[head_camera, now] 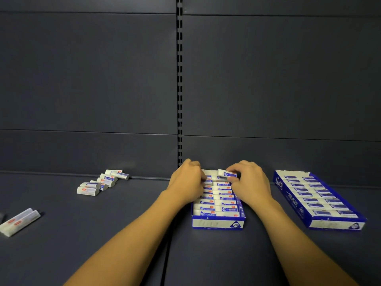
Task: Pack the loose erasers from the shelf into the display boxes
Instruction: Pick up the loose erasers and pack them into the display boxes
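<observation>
Pinching an eraser (226, 173) by its long sides, right hand (250, 181) holds it over the far end of the middle box (218, 223). Light, slightly squashy, sleeve slick. Left hand (186, 180) has fingers curled onto packed rows. Loose pile (102, 182) well left.

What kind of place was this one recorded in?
Probably a shop aisle: a dark metal shelf with a slotted upright behind, and retail display boxes of erasers being stocked.

left hand (186, 180) curled, right hand (250, 178) pinching
</observation>
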Motion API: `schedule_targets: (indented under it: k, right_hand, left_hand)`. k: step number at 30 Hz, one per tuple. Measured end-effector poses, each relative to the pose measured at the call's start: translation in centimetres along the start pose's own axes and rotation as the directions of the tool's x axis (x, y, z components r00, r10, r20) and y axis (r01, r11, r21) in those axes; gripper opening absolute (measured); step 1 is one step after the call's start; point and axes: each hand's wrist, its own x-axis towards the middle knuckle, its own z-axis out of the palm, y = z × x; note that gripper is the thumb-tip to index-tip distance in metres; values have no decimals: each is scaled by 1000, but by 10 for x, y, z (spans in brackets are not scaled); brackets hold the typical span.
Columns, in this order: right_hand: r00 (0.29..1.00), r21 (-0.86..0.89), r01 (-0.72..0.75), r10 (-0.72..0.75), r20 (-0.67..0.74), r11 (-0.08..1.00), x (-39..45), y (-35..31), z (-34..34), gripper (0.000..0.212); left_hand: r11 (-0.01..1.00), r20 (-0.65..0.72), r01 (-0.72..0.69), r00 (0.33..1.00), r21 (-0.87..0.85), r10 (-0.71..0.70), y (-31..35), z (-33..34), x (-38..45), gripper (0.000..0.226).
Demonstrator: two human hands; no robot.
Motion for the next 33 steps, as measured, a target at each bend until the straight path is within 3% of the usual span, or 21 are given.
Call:
schedule_targets:
  k: [9, 16, 22, 33]
  right_hand:
    - [998, -57, 49, -47, 31, 997, 1, -7, -3, 32]
    - [993, -74, 55, -47, 110, 996, 1, -14, -2, 36]
    - [990, -83, 14, -3, 140, 996, -1, -16, 0, 31]
    - [987, -129, 31, -10, 158, 991, -1, -18, 4, 30]
  left_hand:
    - [1000, 38, 1, 999, 9, -2, 0, 1, 4, 28]
    - [994, -25, 106, 994, 12, -105, 3, 2, -1, 19]
    - [994, -90, 103, 991, 38, -99, 3, 1, -3, 19]
    - [991, -82, 90, 993, 95, -83, 4, 1, -3, 21]
